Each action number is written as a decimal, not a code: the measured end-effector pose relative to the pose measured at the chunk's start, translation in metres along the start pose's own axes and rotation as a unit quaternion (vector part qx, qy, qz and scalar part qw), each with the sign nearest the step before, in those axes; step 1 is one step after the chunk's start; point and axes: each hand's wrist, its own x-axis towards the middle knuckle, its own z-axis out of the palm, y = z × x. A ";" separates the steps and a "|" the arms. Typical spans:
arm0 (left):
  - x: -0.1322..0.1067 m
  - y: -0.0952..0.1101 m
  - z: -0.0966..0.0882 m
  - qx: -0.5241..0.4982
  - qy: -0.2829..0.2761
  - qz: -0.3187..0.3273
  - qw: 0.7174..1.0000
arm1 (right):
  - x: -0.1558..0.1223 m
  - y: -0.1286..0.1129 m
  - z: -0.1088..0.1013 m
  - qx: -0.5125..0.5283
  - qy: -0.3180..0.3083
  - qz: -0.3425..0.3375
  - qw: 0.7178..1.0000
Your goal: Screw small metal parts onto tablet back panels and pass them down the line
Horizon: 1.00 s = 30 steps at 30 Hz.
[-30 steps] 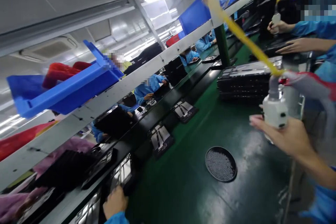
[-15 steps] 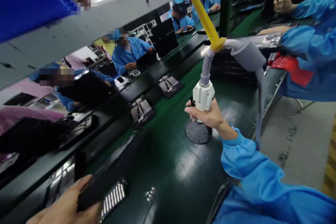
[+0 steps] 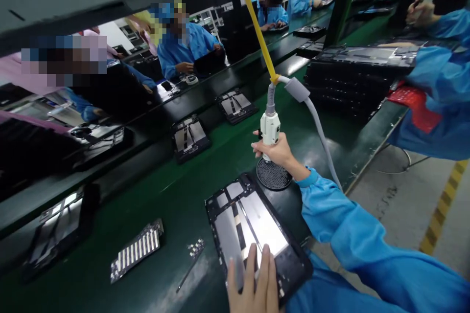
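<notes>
The right hand (image 3: pixel 277 152), centre of the frame, is clamped around the white electric screwdriver (image 3: pixel 270 128) hanging from a yellow cord (image 3: pixel 255 24), its tip down over the round black mesh dish (image 3: pixel 273 176). The left hand (image 3: pixel 253 283), bottom centre, lies with fingers spread flat on the black open-backed tablet chassis (image 3: pixel 253 232) on the green conveyor belt (image 3: pixel 176 190). The driver is best kept upright over the dish, and the flat hand should pin the chassis so it cannot slide. Half a second earlier, the left hand gripped a dark piece at lower left and no chassis lay beside the dish; the driver has stayed there.
</notes>
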 end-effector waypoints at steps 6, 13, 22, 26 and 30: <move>0.011 0.000 0.022 0.019 -0.016 0.027 0.999 | 0.004 0.010 0.003 -0.016 -0.003 0.008 1.000; 0.022 -0.007 0.022 0.026 -0.051 -0.010 0.998 | 0.003 0.016 0.003 -0.031 -0.006 0.004 1.000; 0.029 -0.012 0.010 -0.077 0.074 -0.046 0.993 | 0.003 0.016 0.003 -0.058 -0.004 -0.016 0.998; 0.027 -0.012 0.012 -0.162 0.174 -0.201 0.950 | -0.004 0.008 0.005 -0.049 0.003 -0.045 0.998; 0.041 -0.010 0.014 -0.187 0.148 -0.148 0.960 | -0.015 -0.009 0.007 -0.038 0.026 -0.106 0.993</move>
